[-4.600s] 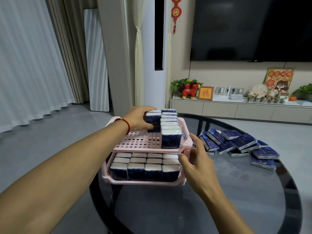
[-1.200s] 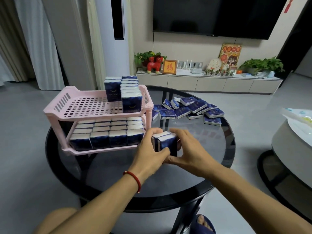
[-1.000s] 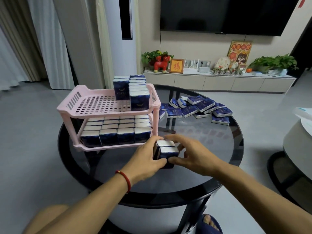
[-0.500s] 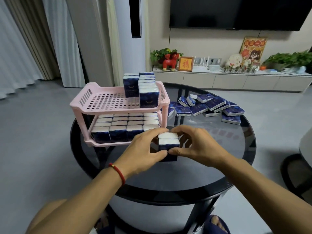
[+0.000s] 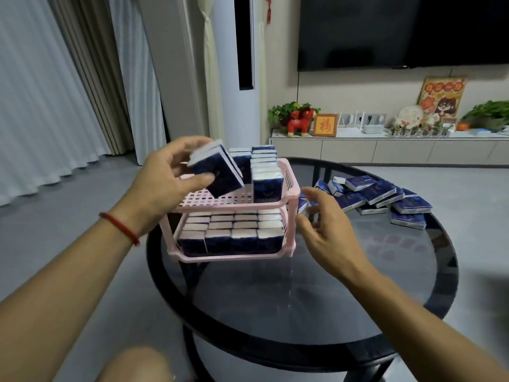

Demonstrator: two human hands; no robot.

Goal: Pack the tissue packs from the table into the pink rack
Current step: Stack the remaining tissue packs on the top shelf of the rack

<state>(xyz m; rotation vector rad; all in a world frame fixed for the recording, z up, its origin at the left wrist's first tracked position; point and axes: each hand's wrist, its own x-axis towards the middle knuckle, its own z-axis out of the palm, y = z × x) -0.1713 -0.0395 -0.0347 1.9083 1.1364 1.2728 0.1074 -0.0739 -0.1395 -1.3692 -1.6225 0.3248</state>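
Note:
A pink two-tier rack (image 5: pixel 290 190) stands on the round dark glass table (image 5: pixel 303 299). Its lower shelf is full of upright blue tissue packs (image 5: pixel 231 238). On the upper shelf, a row of packs (image 5: pixel 265 175) stands along the right side. My left hand (image 5: pixel 162 186) grips a small stack of blue packs (image 5: pixel 217 172), tilted, just above the upper shelf's left part. My right hand (image 5: pixel 327 230) hovers with spread fingers beside the rack's right post and holds nothing.
A pile of loose blue tissue packs (image 5: pixel 380 197) lies on the table's far right. Behind are a TV cabinet (image 5: pixel 385 147) with ornaments, a standing air conditioner (image 5: pixel 234 78) and curtains. My knee (image 5: pixel 132 365) shows below.
My left hand has lifted the stack from the table up to the rack's upper shelf. My right hand has let go of it and moved beside the rack.

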